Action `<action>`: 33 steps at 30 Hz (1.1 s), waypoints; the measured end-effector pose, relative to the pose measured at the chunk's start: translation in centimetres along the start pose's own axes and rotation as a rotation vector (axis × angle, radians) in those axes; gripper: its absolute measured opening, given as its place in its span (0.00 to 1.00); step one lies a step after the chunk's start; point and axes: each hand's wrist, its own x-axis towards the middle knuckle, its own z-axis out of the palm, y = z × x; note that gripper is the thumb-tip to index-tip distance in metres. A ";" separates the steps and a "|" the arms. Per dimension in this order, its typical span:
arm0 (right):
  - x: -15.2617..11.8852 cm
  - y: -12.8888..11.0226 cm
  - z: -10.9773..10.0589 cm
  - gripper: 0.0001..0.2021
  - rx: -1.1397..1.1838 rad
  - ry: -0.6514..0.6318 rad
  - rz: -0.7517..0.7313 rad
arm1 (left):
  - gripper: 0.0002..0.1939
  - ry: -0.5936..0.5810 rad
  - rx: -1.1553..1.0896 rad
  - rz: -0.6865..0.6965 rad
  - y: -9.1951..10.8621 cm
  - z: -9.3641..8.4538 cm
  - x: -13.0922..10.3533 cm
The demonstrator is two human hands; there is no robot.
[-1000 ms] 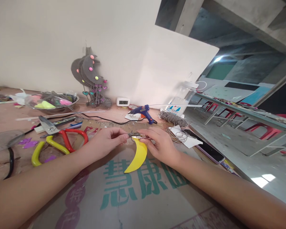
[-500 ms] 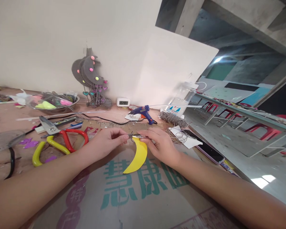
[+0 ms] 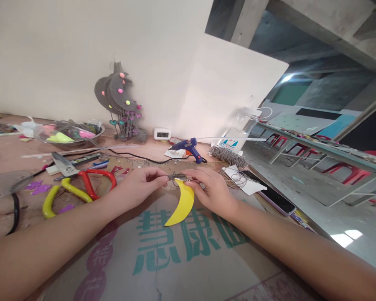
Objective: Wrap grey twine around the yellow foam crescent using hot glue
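Note:
A yellow crescent-shaped cutout (image 3: 183,202) hangs tip down over the printed cardboard (image 3: 119,259). My right hand (image 3: 211,188) is closed on its upper part, thumb and fingers pinching it at the right edge. Grey yarn (image 3: 174,177) runs across the top of the crescent between both hands. The fingertips of my left hand (image 3: 150,179) are pinched together on the yarn's left end. How the yarn is fixed to the crescent is too small to tell.
Left of my hands lie scissors (image 3: 90,184) with red and yellow handles. Behind are a blue glue gun (image 3: 189,148), a small digital clock (image 3: 162,133) and a metal bowl (image 3: 97,136). On the right are a yarn bundle (image 3: 227,156), a phone (image 3: 278,198) and a clear jug (image 3: 241,125).
The crescent has shifted slightly right and up. A longer piece of grey yarn shows between my two hands, which keep nearly the same places.

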 end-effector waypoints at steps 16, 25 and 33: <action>0.5 1.4 1.0 0.19 0.245 0.075 0.225 | 0.08 0.081 -0.225 0.000 -0.7 0.6 0.5; 1.2 1.5 1.2 0.20 0.332 0.073 0.175 | 0.09 -0.084 -0.150 0.062 0.2 1.0 0.0; 1.2 0.3 0.1 0.17 0.509 -0.036 0.184 | 0.13 0.187 -0.109 0.089 0.3 0.5 0.4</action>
